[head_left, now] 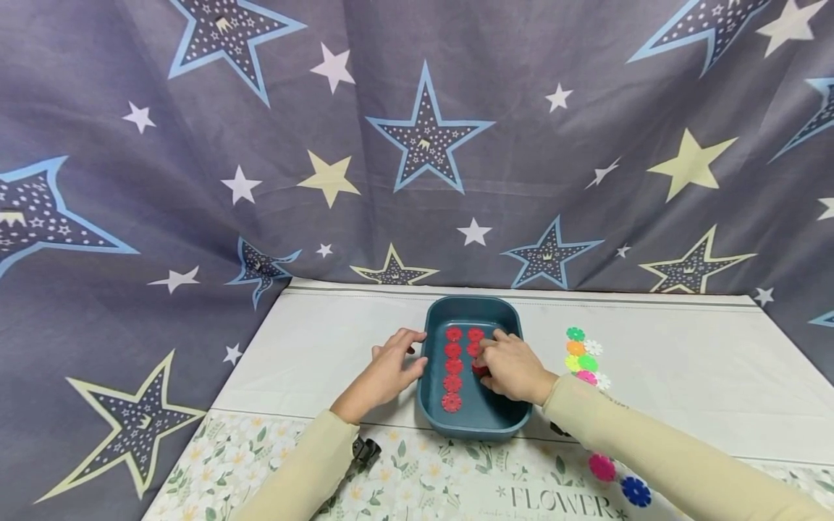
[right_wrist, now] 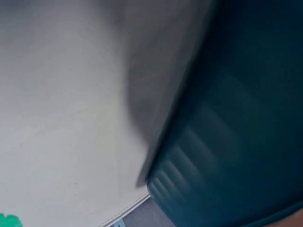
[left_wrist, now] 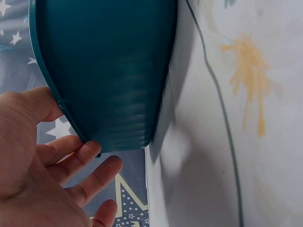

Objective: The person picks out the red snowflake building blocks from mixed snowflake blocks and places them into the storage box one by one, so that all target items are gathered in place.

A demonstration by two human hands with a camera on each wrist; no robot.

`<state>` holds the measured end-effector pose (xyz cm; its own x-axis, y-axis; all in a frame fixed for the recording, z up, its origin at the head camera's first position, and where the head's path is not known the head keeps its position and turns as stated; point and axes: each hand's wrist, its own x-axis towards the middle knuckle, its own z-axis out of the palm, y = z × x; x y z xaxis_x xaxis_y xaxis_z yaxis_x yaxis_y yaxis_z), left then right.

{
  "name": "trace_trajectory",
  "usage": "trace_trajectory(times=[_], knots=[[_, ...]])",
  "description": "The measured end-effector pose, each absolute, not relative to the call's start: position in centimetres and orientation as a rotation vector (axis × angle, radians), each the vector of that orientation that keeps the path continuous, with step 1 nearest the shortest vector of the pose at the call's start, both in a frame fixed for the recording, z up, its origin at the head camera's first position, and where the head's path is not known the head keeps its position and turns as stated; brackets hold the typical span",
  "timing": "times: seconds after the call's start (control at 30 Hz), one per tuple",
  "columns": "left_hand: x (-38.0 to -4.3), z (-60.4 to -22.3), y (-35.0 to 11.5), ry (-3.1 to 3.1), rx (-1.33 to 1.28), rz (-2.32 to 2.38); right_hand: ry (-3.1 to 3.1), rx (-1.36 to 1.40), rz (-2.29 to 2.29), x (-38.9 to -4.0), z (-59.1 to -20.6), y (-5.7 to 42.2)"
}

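Observation:
A dark teal tub (head_left: 473, 433) stands on the table with red notched plastic discs lying flat in it. Several make a column on the left, such as the red disc (head_left: 452, 402); a shorter second column begins with another red disc (head_left: 476, 334). My right hand (head_left: 515, 369) reaches into the tub and pinches a red notched disc (head_left: 478, 370), mostly covered by the fingers, below that second column. Against the tub's left rim (left_wrist: 47, 80) rest the thumb and fingertips of my left hand (head_left: 389, 367), its fingers spread loosely. The right wrist view shows mainly the tub's outer wall (right_wrist: 227, 137).
Right of the tub lies a cluster of notched discs, including a green disc (head_left: 575, 333) and an orange disc (head_left: 576, 348). A pink disc (head_left: 602, 467) and a blue disc (head_left: 635, 491) lie by my right forearm. A star-patterned curtain (head_left: 417, 217) hangs behind the table.

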<state>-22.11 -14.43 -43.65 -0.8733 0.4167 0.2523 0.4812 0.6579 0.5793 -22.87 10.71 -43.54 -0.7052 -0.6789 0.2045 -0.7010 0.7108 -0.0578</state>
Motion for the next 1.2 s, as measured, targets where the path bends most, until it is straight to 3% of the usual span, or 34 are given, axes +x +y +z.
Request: trace_trajectory(times=[0.3, 0.63, 0.93, 1.2], knots=[[-22.0, -43.6, -14.4, -2.777, -0.760, -1.010, -2.673, 1.096, 0.555, -23.0, -42.2, 11.8], [-22.1, -43.7, -14.4, -2.775, -0.755, -1.030, -2.517, 0.897, 0.672, -23.0, -39.9, 18.3], [-22.1, -43.8, -14.3, -2.776, -0.751, -1.036, -2.657, 0.695, 0.640, -20.1, -40.5, 26.1], [-22.1, -43.9, -14.4, -2.773, -0.741, -1.056, -2.947, 0.646, 0.667, -17.5, -42.3, 30.2]])
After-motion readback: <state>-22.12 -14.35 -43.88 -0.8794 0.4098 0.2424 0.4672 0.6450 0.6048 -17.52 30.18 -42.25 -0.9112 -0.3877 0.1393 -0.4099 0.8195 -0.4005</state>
